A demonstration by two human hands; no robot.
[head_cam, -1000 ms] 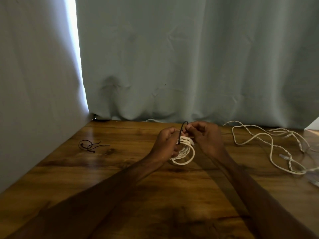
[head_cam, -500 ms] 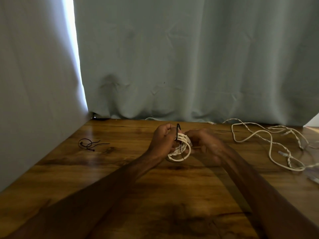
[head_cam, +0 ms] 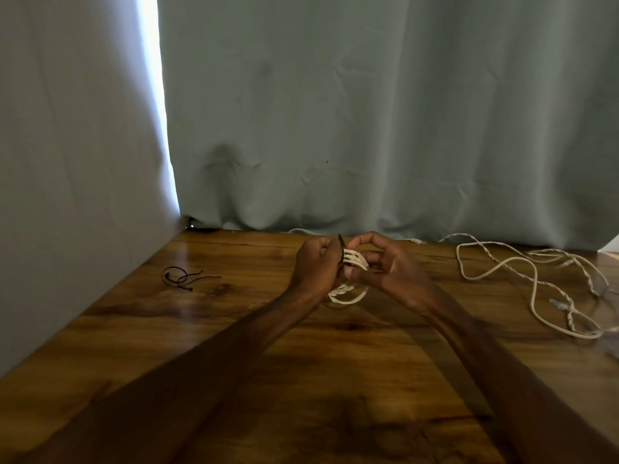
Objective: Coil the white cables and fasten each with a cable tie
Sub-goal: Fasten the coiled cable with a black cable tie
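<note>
Watching the head feed from my end: the coil [head_cam: 348,293] is held up between both hands just over the table [head_cam: 234,329], about mid-table and toward the far edge. It's white, thin, partly twisted cord wound into a small bundle. Four or so strands run side by side across the gap between the hands, and a couple of looser loops hang below, nearly touching the wood. The left hand [head_cam: 318,266] is curled round the coil's left side, and the black tie [head_cam: 341,249] sits against its fingers, crossing the strands with its end poking up above the knuckles. I can't tell if the tie goes all the way round, since the fingers hide that part. The right hand [head_cam: 392,266] has its fingers bent too: thumb under the strands, forefinger arched over the top, so it's gripping the coil from the right. The loose cable [head_cam: 532,283] sprawls in wavy loops well off to the right, uncoiled, same off-white colour and partly twisted. The spare ties [head_cam: 182,277] — a few thin black ones, one looped — lie on the left of the table, well apart from the hands. A grey-green curtain [head_cam: 368,128] hangs behind it all.
</note>
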